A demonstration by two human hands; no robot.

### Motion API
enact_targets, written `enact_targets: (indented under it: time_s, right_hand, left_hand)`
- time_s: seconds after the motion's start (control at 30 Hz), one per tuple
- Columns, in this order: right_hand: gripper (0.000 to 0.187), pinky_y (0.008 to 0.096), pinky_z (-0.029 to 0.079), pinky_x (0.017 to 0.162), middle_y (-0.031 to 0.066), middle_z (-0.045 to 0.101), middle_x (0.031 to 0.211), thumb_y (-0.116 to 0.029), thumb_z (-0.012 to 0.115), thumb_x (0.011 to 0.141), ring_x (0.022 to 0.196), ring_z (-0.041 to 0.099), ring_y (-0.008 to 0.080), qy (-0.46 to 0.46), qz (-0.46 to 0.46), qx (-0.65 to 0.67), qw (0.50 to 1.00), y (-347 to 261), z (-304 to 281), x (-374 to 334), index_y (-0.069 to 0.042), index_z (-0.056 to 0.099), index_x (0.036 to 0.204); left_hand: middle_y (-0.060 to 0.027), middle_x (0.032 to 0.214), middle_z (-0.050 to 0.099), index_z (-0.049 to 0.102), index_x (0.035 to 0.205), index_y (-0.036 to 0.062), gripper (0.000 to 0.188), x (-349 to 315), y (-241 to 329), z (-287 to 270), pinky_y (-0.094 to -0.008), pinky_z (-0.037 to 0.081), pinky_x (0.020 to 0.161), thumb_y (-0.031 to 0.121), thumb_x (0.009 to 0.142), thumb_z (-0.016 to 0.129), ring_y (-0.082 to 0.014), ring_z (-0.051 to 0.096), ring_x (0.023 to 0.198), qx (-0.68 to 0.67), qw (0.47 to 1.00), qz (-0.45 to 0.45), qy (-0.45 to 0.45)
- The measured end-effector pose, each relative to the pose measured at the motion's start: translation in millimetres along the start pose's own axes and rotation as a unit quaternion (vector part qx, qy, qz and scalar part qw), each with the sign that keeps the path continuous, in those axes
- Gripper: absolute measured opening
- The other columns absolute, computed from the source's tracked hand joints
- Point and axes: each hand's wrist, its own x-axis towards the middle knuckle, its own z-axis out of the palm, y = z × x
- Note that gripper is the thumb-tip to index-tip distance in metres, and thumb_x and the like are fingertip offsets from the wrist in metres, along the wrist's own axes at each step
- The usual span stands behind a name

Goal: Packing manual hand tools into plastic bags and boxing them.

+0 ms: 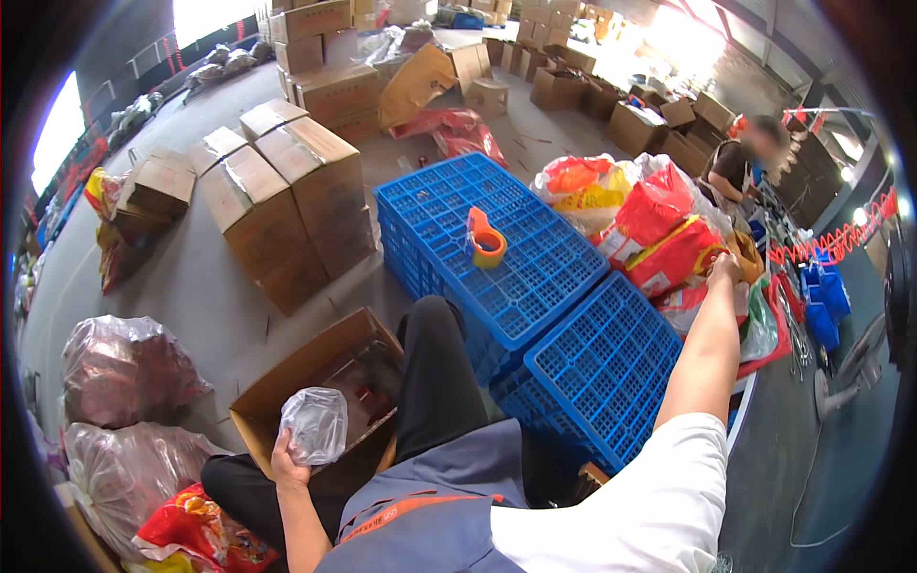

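Observation:
My left hand [287, 460] is closed on a clear plastic bag [316, 426], bunched and see-through, above an open cardboard box [260, 390]. Dark reddish items [358, 393] lie inside that box; their kind is hard to make out. Stretched out to the far right, my right hand [726, 269] is at the edge of a red and yellow plastic bag [680, 256] in a heap of bags. Its fingers look curled, and what they hold is hidden. Between my arms stand two blue plastic crates [497, 239], with an orange tape dispenser [488, 246] on the larger one.
Taped cartons [287, 181] stand ahead on the left. Filled clear sacks [129, 372] and a red printed bag [205, 530] lie at my left. A co-worker [735, 167] is at the far right, near a red coiled hose [831, 239] and a fan [850, 368].

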Motion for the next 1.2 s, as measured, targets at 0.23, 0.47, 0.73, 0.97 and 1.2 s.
enact_targets:
  time_s: [0.23,0.47,0.73,0.97,1.2]
  right_hand:
    - [0.025,0.0277,0.036,0.034,0.0012,0.055,0.055,-0.023,0.042,0.088,0.037,0.043,0.0133,-0.079,0.0,-0.046,0.996,-91,2,-37,-0.011,0.053,0.069]
    - [0.031,0.0234,0.036,0.036,0.001,0.057,0.067,-0.014,0.044,0.086,0.045,0.046,0.0094,-0.109,0.001,-0.116,0.987,-87,2,-19,-0.015,0.046,0.116]
    - [0.013,0.0244,0.036,0.035,0.0015,0.058,0.064,-0.021,0.046,0.086,0.043,0.048,0.0102,-0.047,0.04,-0.043,0.997,-64,2,-43,-0.011,0.053,0.085]
    - [0.015,0.0233,0.035,0.036,0.0027,0.056,0.064,-0.018,0.044,0.086,0.043,0.045,0.0096,-0.049,0.049,-0.051,0.996,-43,-12,-69,-0.011,0.051,0.098]
    - [0.03,0.0238,0.033,0.036,0.0055,0.055,0.064,-0.007,0.045,0.082,0.043,0.046,0.0099,-0.079,0.065,0.007,0.995,-38,-27,-57,-0.014,0.051,0.111]
  left_hand:
    - [-0.0108,0.104,0.06,0.053,0.113,0.0039,0.029,18,-23,-17,-0.0435,0.048,0.085,0.016,0.086,0.054,-0.0272,0.059,0.095,-0.038,0.998,-0.035,-0.023]
    - [-0.0048,0.089,0.06,0.058,0.107,0.0032,0.027,11,-14,11,-0.0279,0.045,0.064,0.015,0.084,0.058,-0.0152,0.056,0.074,0.003,1.0,-0.02,-0.016]
    - [-0.0081,0.096,0.063,0.058,0.104,-0.0004,0.025,17,-16,0,-0.0335,0.049,0.078,0.012,0.083,0.058,-0.0202,0.061,0.085,-0.004,1.0,-0.008,-0.01]
    - [-0.0112,0.101,0.062,0.057,0.107,-0.0027,0.027,6,-19,-10,-0.0349,0.049,0.081,0.01,0.083,0.056,-0.0223,0.06,0.09,-0.011,1.0,-0.005,-0.017]
    - [-0.0129,0.106,0.06,0.054,0.113,-0.0005,0.03,21,-21,-15,-0.0424,0.049,0.086,0.013,0.085,0.054,-0.0279,0.058,0.097,-0.002,0.999,-0.012,-0.036]
